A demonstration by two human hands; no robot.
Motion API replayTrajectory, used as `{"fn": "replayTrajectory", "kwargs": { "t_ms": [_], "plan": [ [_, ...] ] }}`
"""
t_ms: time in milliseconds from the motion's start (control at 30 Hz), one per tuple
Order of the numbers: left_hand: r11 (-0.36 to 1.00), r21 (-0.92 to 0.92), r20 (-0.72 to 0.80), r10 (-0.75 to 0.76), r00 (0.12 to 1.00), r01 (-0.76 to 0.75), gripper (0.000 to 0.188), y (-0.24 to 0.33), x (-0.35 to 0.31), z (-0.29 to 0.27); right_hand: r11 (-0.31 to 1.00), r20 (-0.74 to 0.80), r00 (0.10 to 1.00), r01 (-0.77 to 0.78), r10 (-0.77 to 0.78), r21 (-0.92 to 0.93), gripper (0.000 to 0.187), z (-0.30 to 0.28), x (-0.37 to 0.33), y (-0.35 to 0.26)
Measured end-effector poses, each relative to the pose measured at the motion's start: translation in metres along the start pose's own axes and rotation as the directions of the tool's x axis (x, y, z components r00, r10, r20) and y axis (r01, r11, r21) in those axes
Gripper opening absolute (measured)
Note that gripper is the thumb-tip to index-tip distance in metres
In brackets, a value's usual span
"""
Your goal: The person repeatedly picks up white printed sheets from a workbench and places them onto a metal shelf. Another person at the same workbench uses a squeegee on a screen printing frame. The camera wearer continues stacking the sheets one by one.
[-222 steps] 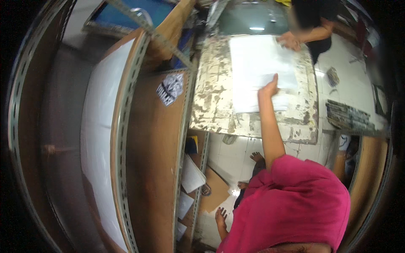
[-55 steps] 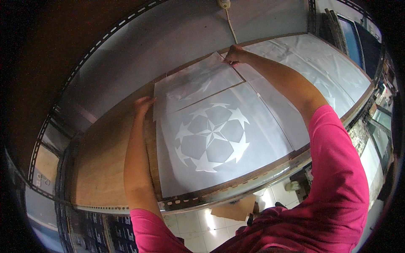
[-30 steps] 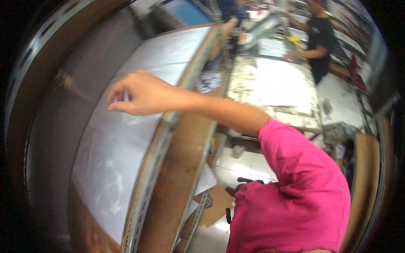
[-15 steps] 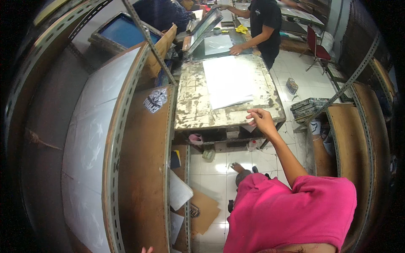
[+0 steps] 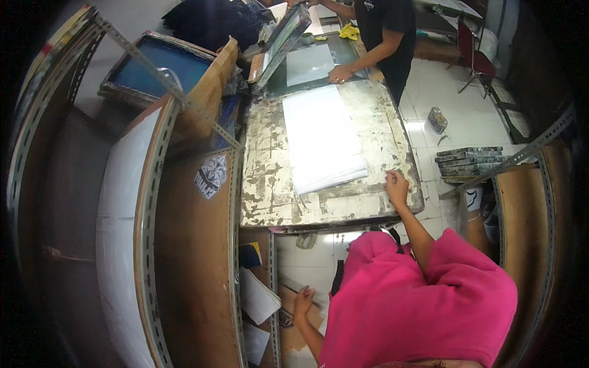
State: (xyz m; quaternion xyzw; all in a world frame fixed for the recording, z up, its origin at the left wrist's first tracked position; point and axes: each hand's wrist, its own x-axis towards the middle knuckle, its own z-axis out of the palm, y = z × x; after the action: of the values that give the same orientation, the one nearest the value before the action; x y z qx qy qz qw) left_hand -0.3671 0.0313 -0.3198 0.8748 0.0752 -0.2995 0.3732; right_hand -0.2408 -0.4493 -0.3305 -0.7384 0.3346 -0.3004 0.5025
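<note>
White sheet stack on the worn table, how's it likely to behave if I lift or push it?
The white sheet stack would probably bend when lifted, since its sheets look thin. They might slide over one another if pushed, as the layered near edge looks loose. Lying flat and broad on the worn table, it seems unlikely to roll or tip.

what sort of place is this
Probably a screen-printing workshop, judging by the blue framed screen, the tilted frame, and the stack of white sheets on a stained table.

From just above the pink T-shirt (image 5: pixel 423 306), lower right, the head-worn fisheye looks down toward the paint-stained worktable (image 5: pixel 264 153), upper centre.
</note>
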Motion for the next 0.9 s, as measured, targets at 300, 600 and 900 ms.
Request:
{"fn": "replayTrajectory", "kwargs": {
  "t_ms": [300, 600, 900],
  "plan": [
    [0.654, -0.701, 0.127, -0.277, 0.952, 0.284, 0.046, -0.119, 0.066, 0.164, 0.954, -0.079, 0.98, 0.158, -0.183, -0.254, 0.015, -0.003, 0.002, -0.03],
    [0.63, -0.719, 0.134, -0.287, 0.948, 0.292, 0.045, -0.108, 0.073, 0.173, 0.969, -0.042, 0.995, 0.079, -0.091, -0.235, 0.013, -0.001, 0.003, -0.034],
    [0.618, -0.727, 0.14, -0.293, 0.946, 0.299, 0.044, -0.099, 0.078, 0.181, 0.967, -0.018, 0.991, 0.122, -0.129, -0.225, 0.013, -0.003, 0.003, -0.035]
  ]
}}
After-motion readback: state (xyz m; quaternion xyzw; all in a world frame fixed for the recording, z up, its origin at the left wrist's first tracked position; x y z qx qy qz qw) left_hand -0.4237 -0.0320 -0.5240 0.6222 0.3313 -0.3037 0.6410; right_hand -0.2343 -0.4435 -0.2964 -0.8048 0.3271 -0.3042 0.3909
